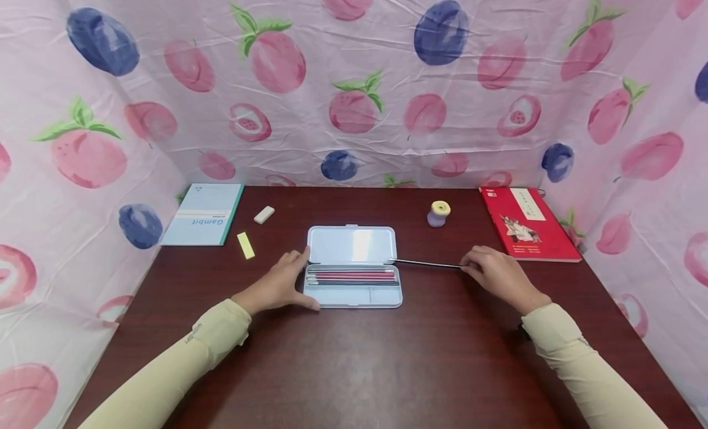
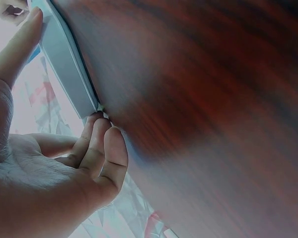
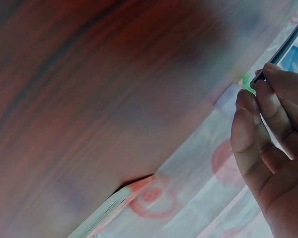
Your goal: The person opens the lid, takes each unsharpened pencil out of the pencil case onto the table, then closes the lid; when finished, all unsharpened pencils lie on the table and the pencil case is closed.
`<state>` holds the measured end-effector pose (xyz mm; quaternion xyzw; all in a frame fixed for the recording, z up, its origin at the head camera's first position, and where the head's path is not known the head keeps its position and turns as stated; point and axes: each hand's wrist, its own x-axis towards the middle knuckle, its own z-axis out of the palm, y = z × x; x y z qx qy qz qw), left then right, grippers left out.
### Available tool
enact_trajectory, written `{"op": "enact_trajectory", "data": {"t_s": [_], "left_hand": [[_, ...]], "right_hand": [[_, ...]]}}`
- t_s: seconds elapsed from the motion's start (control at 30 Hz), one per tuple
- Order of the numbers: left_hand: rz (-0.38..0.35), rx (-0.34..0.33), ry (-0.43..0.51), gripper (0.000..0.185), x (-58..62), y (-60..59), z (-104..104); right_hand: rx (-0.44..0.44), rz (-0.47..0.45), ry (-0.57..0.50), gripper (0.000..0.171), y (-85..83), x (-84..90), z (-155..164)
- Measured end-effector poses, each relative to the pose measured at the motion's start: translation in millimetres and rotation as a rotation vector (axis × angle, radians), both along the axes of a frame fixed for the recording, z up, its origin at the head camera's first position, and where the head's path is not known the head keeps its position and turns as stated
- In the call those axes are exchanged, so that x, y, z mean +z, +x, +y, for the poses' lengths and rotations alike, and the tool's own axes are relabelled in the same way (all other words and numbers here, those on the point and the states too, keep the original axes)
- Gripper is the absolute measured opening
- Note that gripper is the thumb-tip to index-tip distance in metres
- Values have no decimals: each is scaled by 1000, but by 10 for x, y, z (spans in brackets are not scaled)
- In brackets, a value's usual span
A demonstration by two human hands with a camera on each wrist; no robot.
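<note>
A pale blue pencil case (image 1: 358,297) lies on the table with its lid (image 1: 337,244) folded back. Several pencils (image 1: 348,276), dark and red, lie side by side in its long rear compartment. My left hand (image 1: 279,281) grips the case's left end, thumb at the front corner and fingers along the side. In the left wrist view, curled fingertips (image 2: 102,121) meet the end of the case. Thumb and fingers of my right hand (image 1: 498,275) pinch one end of a dark pencil (image 1: 426,263). The pencil's other end reaches left over the case's hinge side.
Left of the case are a yellow strip (image 1: 246,245), a white eraser (image 1: 264,214) and a light blue notebook (image 1: 193,226). A small yellow-and-purple cylinder (image 1: 437,214) stands behind, to the right. At the far right lies a red book (image 1: 522,226). Fruit-patterned cloth (image 1: 387,97) surrounds the table.
</note>
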<state>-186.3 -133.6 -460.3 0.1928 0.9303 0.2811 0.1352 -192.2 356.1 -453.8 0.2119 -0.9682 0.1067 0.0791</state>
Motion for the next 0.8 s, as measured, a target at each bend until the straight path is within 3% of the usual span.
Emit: {"op": "enact_trajectory", "data": {"t_s": [0.33,0.8], "left_hand": [[4,-4,-8,136,-5,-9,-5],[-3,1,-5,136,3,-3,-7]], "right_hand": [[-6,-48,8,21,-27,17,182],[26,-47,28,19,-89,-43,224]]}}
